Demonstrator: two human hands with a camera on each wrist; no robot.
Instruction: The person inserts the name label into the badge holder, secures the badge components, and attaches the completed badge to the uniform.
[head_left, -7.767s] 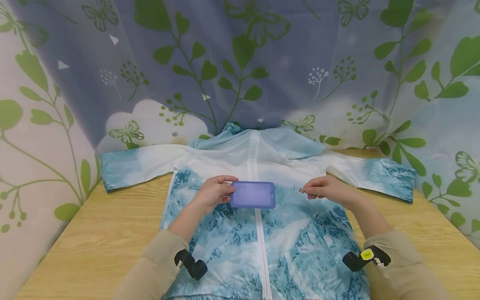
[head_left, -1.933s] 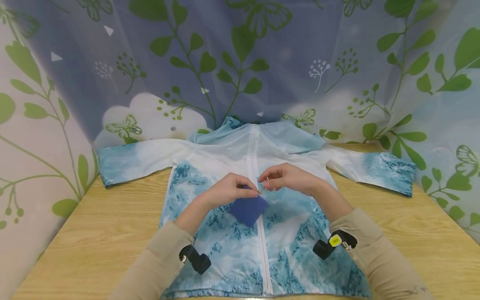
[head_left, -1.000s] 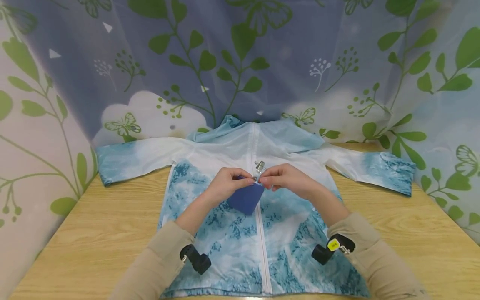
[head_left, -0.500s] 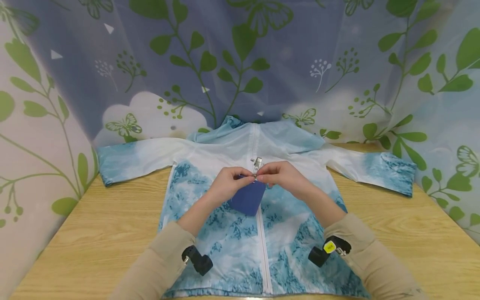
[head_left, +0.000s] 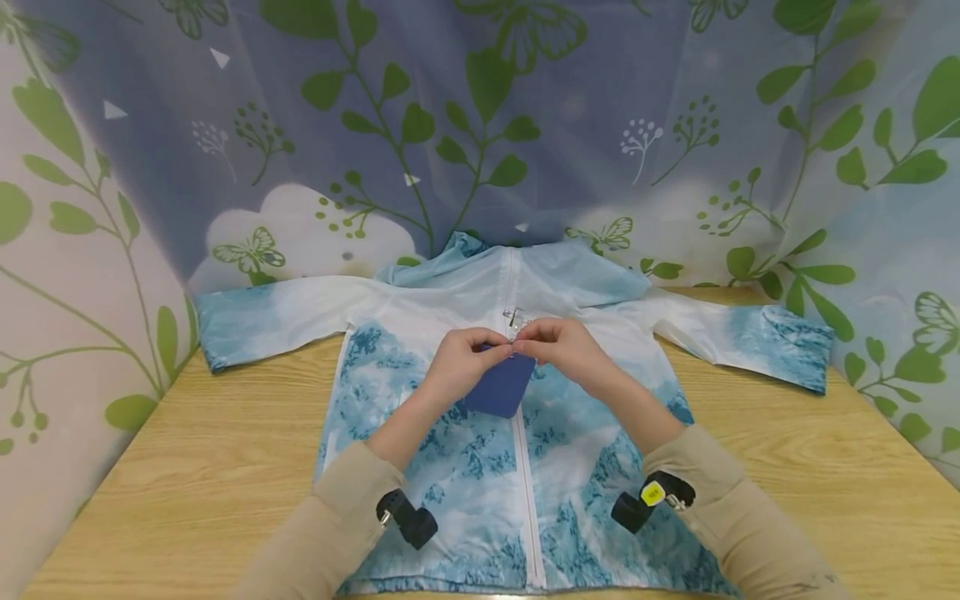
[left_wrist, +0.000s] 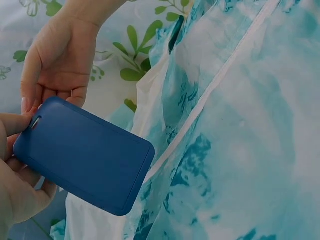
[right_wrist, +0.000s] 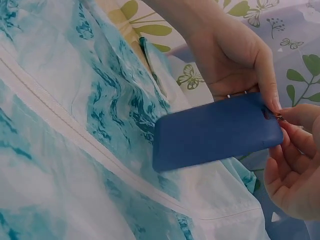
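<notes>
A dark blue badge holder (head_left: 501,386) hangs tilted over the jacket. My left hand (head_left: 457,367) pinches its corner by the slot. My right hand (head_left: 564,350) meets it there, its thumb and forefinger pinching a small metal badge clip (head_left: 514,318) with a clear strap, which sticks up above the fingertips. In the right wrist view a bit of metal (right_wrist: 280,117) shows at the slot, between the fingertips; whether it passes fully through, I cannot tell. The left wrist view shows the holder's broad face (left_wrist: 87,155), with the slot beside my left thumb.
A blue and white zip jacket (head_left: 600,517) lies spread under both hands, sleeves out to the sides and hood at the back. It covers the middle of the wooden table (head_left: 187,467). A leaf-patterned curtain (head_left: 585,150) hangs behind and at both sides.
Earliest, my hands were apart, the holder's lavender face showing and the clip off to the right. They came together at the slot, the holder turned to dark blue; lately both rose slightly.
</notes>
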